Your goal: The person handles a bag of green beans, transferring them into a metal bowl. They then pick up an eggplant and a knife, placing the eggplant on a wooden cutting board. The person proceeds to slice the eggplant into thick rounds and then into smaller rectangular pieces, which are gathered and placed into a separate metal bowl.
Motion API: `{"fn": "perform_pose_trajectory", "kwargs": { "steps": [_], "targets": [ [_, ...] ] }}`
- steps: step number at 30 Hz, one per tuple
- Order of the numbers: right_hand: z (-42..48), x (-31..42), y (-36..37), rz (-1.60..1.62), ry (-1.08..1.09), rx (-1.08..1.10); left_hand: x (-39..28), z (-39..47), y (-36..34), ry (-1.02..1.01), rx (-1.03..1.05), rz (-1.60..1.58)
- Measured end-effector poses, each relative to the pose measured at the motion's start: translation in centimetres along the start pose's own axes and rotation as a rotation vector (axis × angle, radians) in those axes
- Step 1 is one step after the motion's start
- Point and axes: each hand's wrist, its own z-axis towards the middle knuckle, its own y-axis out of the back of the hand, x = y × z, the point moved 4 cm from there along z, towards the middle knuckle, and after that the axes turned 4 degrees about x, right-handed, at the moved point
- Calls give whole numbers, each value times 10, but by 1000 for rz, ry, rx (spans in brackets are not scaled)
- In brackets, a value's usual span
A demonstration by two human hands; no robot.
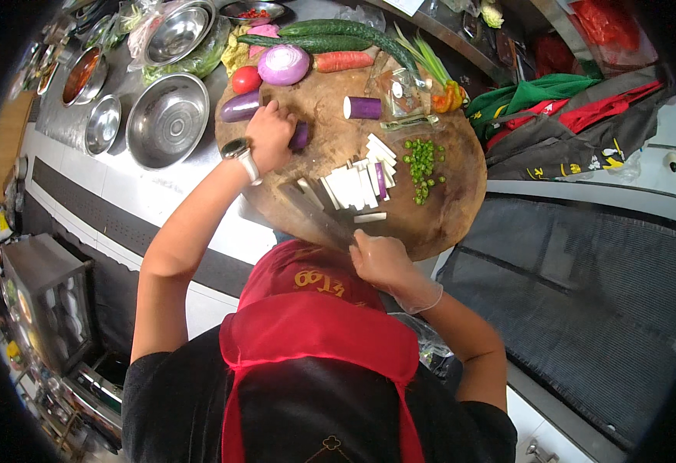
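Observation:
My left hand (271, 136), with a watch on its wrist, is over the round wooden chopping board (326, 98), fingers curled. It lies between a long purple eggplant piece (239, 108) and a shorter purple piece (300, 136) partly hidden by the hand; whether it grips either is unclear. In a clear plastic glove, my right hand (381, 263) is closed around a knife whose blade (315, 211) is blurred by motion and slants up-left over the board's near edge. White-fleshed eggplant strips (344, 188) are spread beyond the blade. Another cut eggplant piece (362, 108) rests farther back.
Chopped green chilies (422, 162) lie at the board's right. Along its far side are a halved onion (283, 65), tomato (246, 79), carrot (344, 61), cucumbers (326, 43) and spring onions (427, 61). Steel bowls (167, 121) stand left. Dark cloth (581, 136) lies right.

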Motion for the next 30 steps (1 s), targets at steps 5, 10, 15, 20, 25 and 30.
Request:
{"fn": "perform_pose_trajectory", "kwargs": {
  "steps": [5,10,15,20,25,30],
  "targets": [
    [11,-29,16,-17,-126,-115,-26,-67,23,-71,-376,-336],
    [21,-26,25,-58,-132,-108,-80,-94,-42,-217,-265,-342],
    [5,-6,45,-137,-38,-45,-74,-102,-59,-261,-530,-529],
    [-13,9,62,-220,-60,74,-71,-98,-59,-261,-524,-539],
    [-5,9,63,-232,-33,108,-69,-96,-60,-256,-506,-561],
    [23,10,49,-127,31,56,-68,-96,-64,-249,-496,-571]
  ]
}}
